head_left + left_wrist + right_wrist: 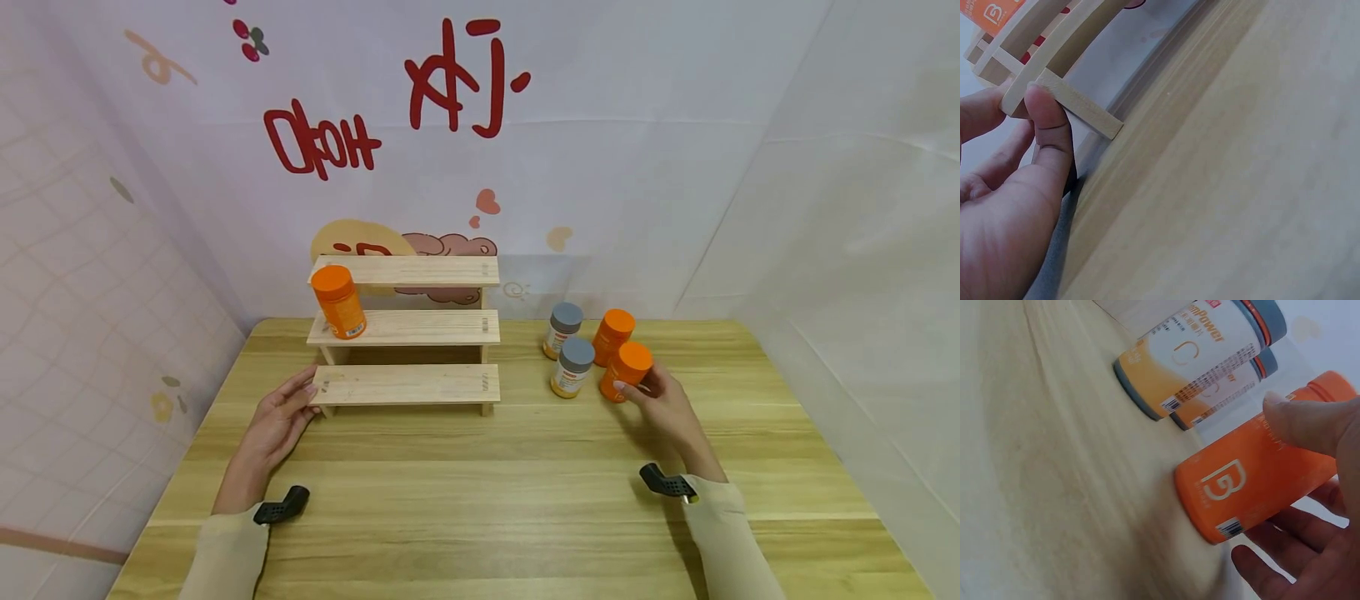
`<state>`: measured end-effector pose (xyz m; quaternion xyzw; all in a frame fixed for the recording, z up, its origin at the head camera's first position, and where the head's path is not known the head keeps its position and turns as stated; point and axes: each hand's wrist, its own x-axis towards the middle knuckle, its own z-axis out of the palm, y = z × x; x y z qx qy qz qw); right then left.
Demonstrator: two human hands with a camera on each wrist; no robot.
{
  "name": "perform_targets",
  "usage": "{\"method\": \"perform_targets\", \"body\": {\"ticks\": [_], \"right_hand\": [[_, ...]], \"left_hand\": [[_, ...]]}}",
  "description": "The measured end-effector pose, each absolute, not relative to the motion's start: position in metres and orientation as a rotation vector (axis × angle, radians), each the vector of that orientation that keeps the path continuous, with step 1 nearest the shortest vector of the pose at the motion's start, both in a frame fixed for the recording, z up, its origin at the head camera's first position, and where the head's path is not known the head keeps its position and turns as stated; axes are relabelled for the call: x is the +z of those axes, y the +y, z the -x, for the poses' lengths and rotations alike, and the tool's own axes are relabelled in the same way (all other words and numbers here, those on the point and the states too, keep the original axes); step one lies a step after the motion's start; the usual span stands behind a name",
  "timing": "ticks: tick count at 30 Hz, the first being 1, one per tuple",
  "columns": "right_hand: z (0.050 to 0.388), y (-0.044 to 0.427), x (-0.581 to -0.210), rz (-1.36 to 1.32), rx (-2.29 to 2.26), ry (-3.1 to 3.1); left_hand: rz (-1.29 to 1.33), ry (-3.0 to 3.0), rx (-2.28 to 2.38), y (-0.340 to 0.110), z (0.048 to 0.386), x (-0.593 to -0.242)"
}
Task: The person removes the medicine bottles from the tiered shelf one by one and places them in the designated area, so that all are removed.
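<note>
A three-tier wooden shelf (405,385) stands at the left of the table. My left hand (277,423) pinches the left end of its lowest board between thumb and fingers, as the left wrist view also shows. An orange bottle (347,315) sits on the middle tier's left end. On the right, my right hand (671,415) grips the front orange pill bottle (1235,481), thumb on the near side and fingers round the far side. The bottle is upright; its base is at or close to the tabletop, I cannot tell which.
Behind the gripped bottle stands another orange bottle (611,335). To its left are two grey-capped bottles, one in front (572,375) and one behind (558,337). A printed white cloth (637,183) hangs behind the wooden table (480,500).
</note>
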<state>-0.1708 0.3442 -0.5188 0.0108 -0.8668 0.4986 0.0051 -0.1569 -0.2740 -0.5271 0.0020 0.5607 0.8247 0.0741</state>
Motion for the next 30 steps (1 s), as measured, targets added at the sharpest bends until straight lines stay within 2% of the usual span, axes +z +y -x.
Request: {"method": "perform_targets", "body": {"ticks": [30], "right_hand": [[0.158, 0.321, -0.425, -0.219, 1.334, -2.626]], "left_hand": [[-0.021, 1.655, 2.496, -0.274, 0.157, -0.527]]}}
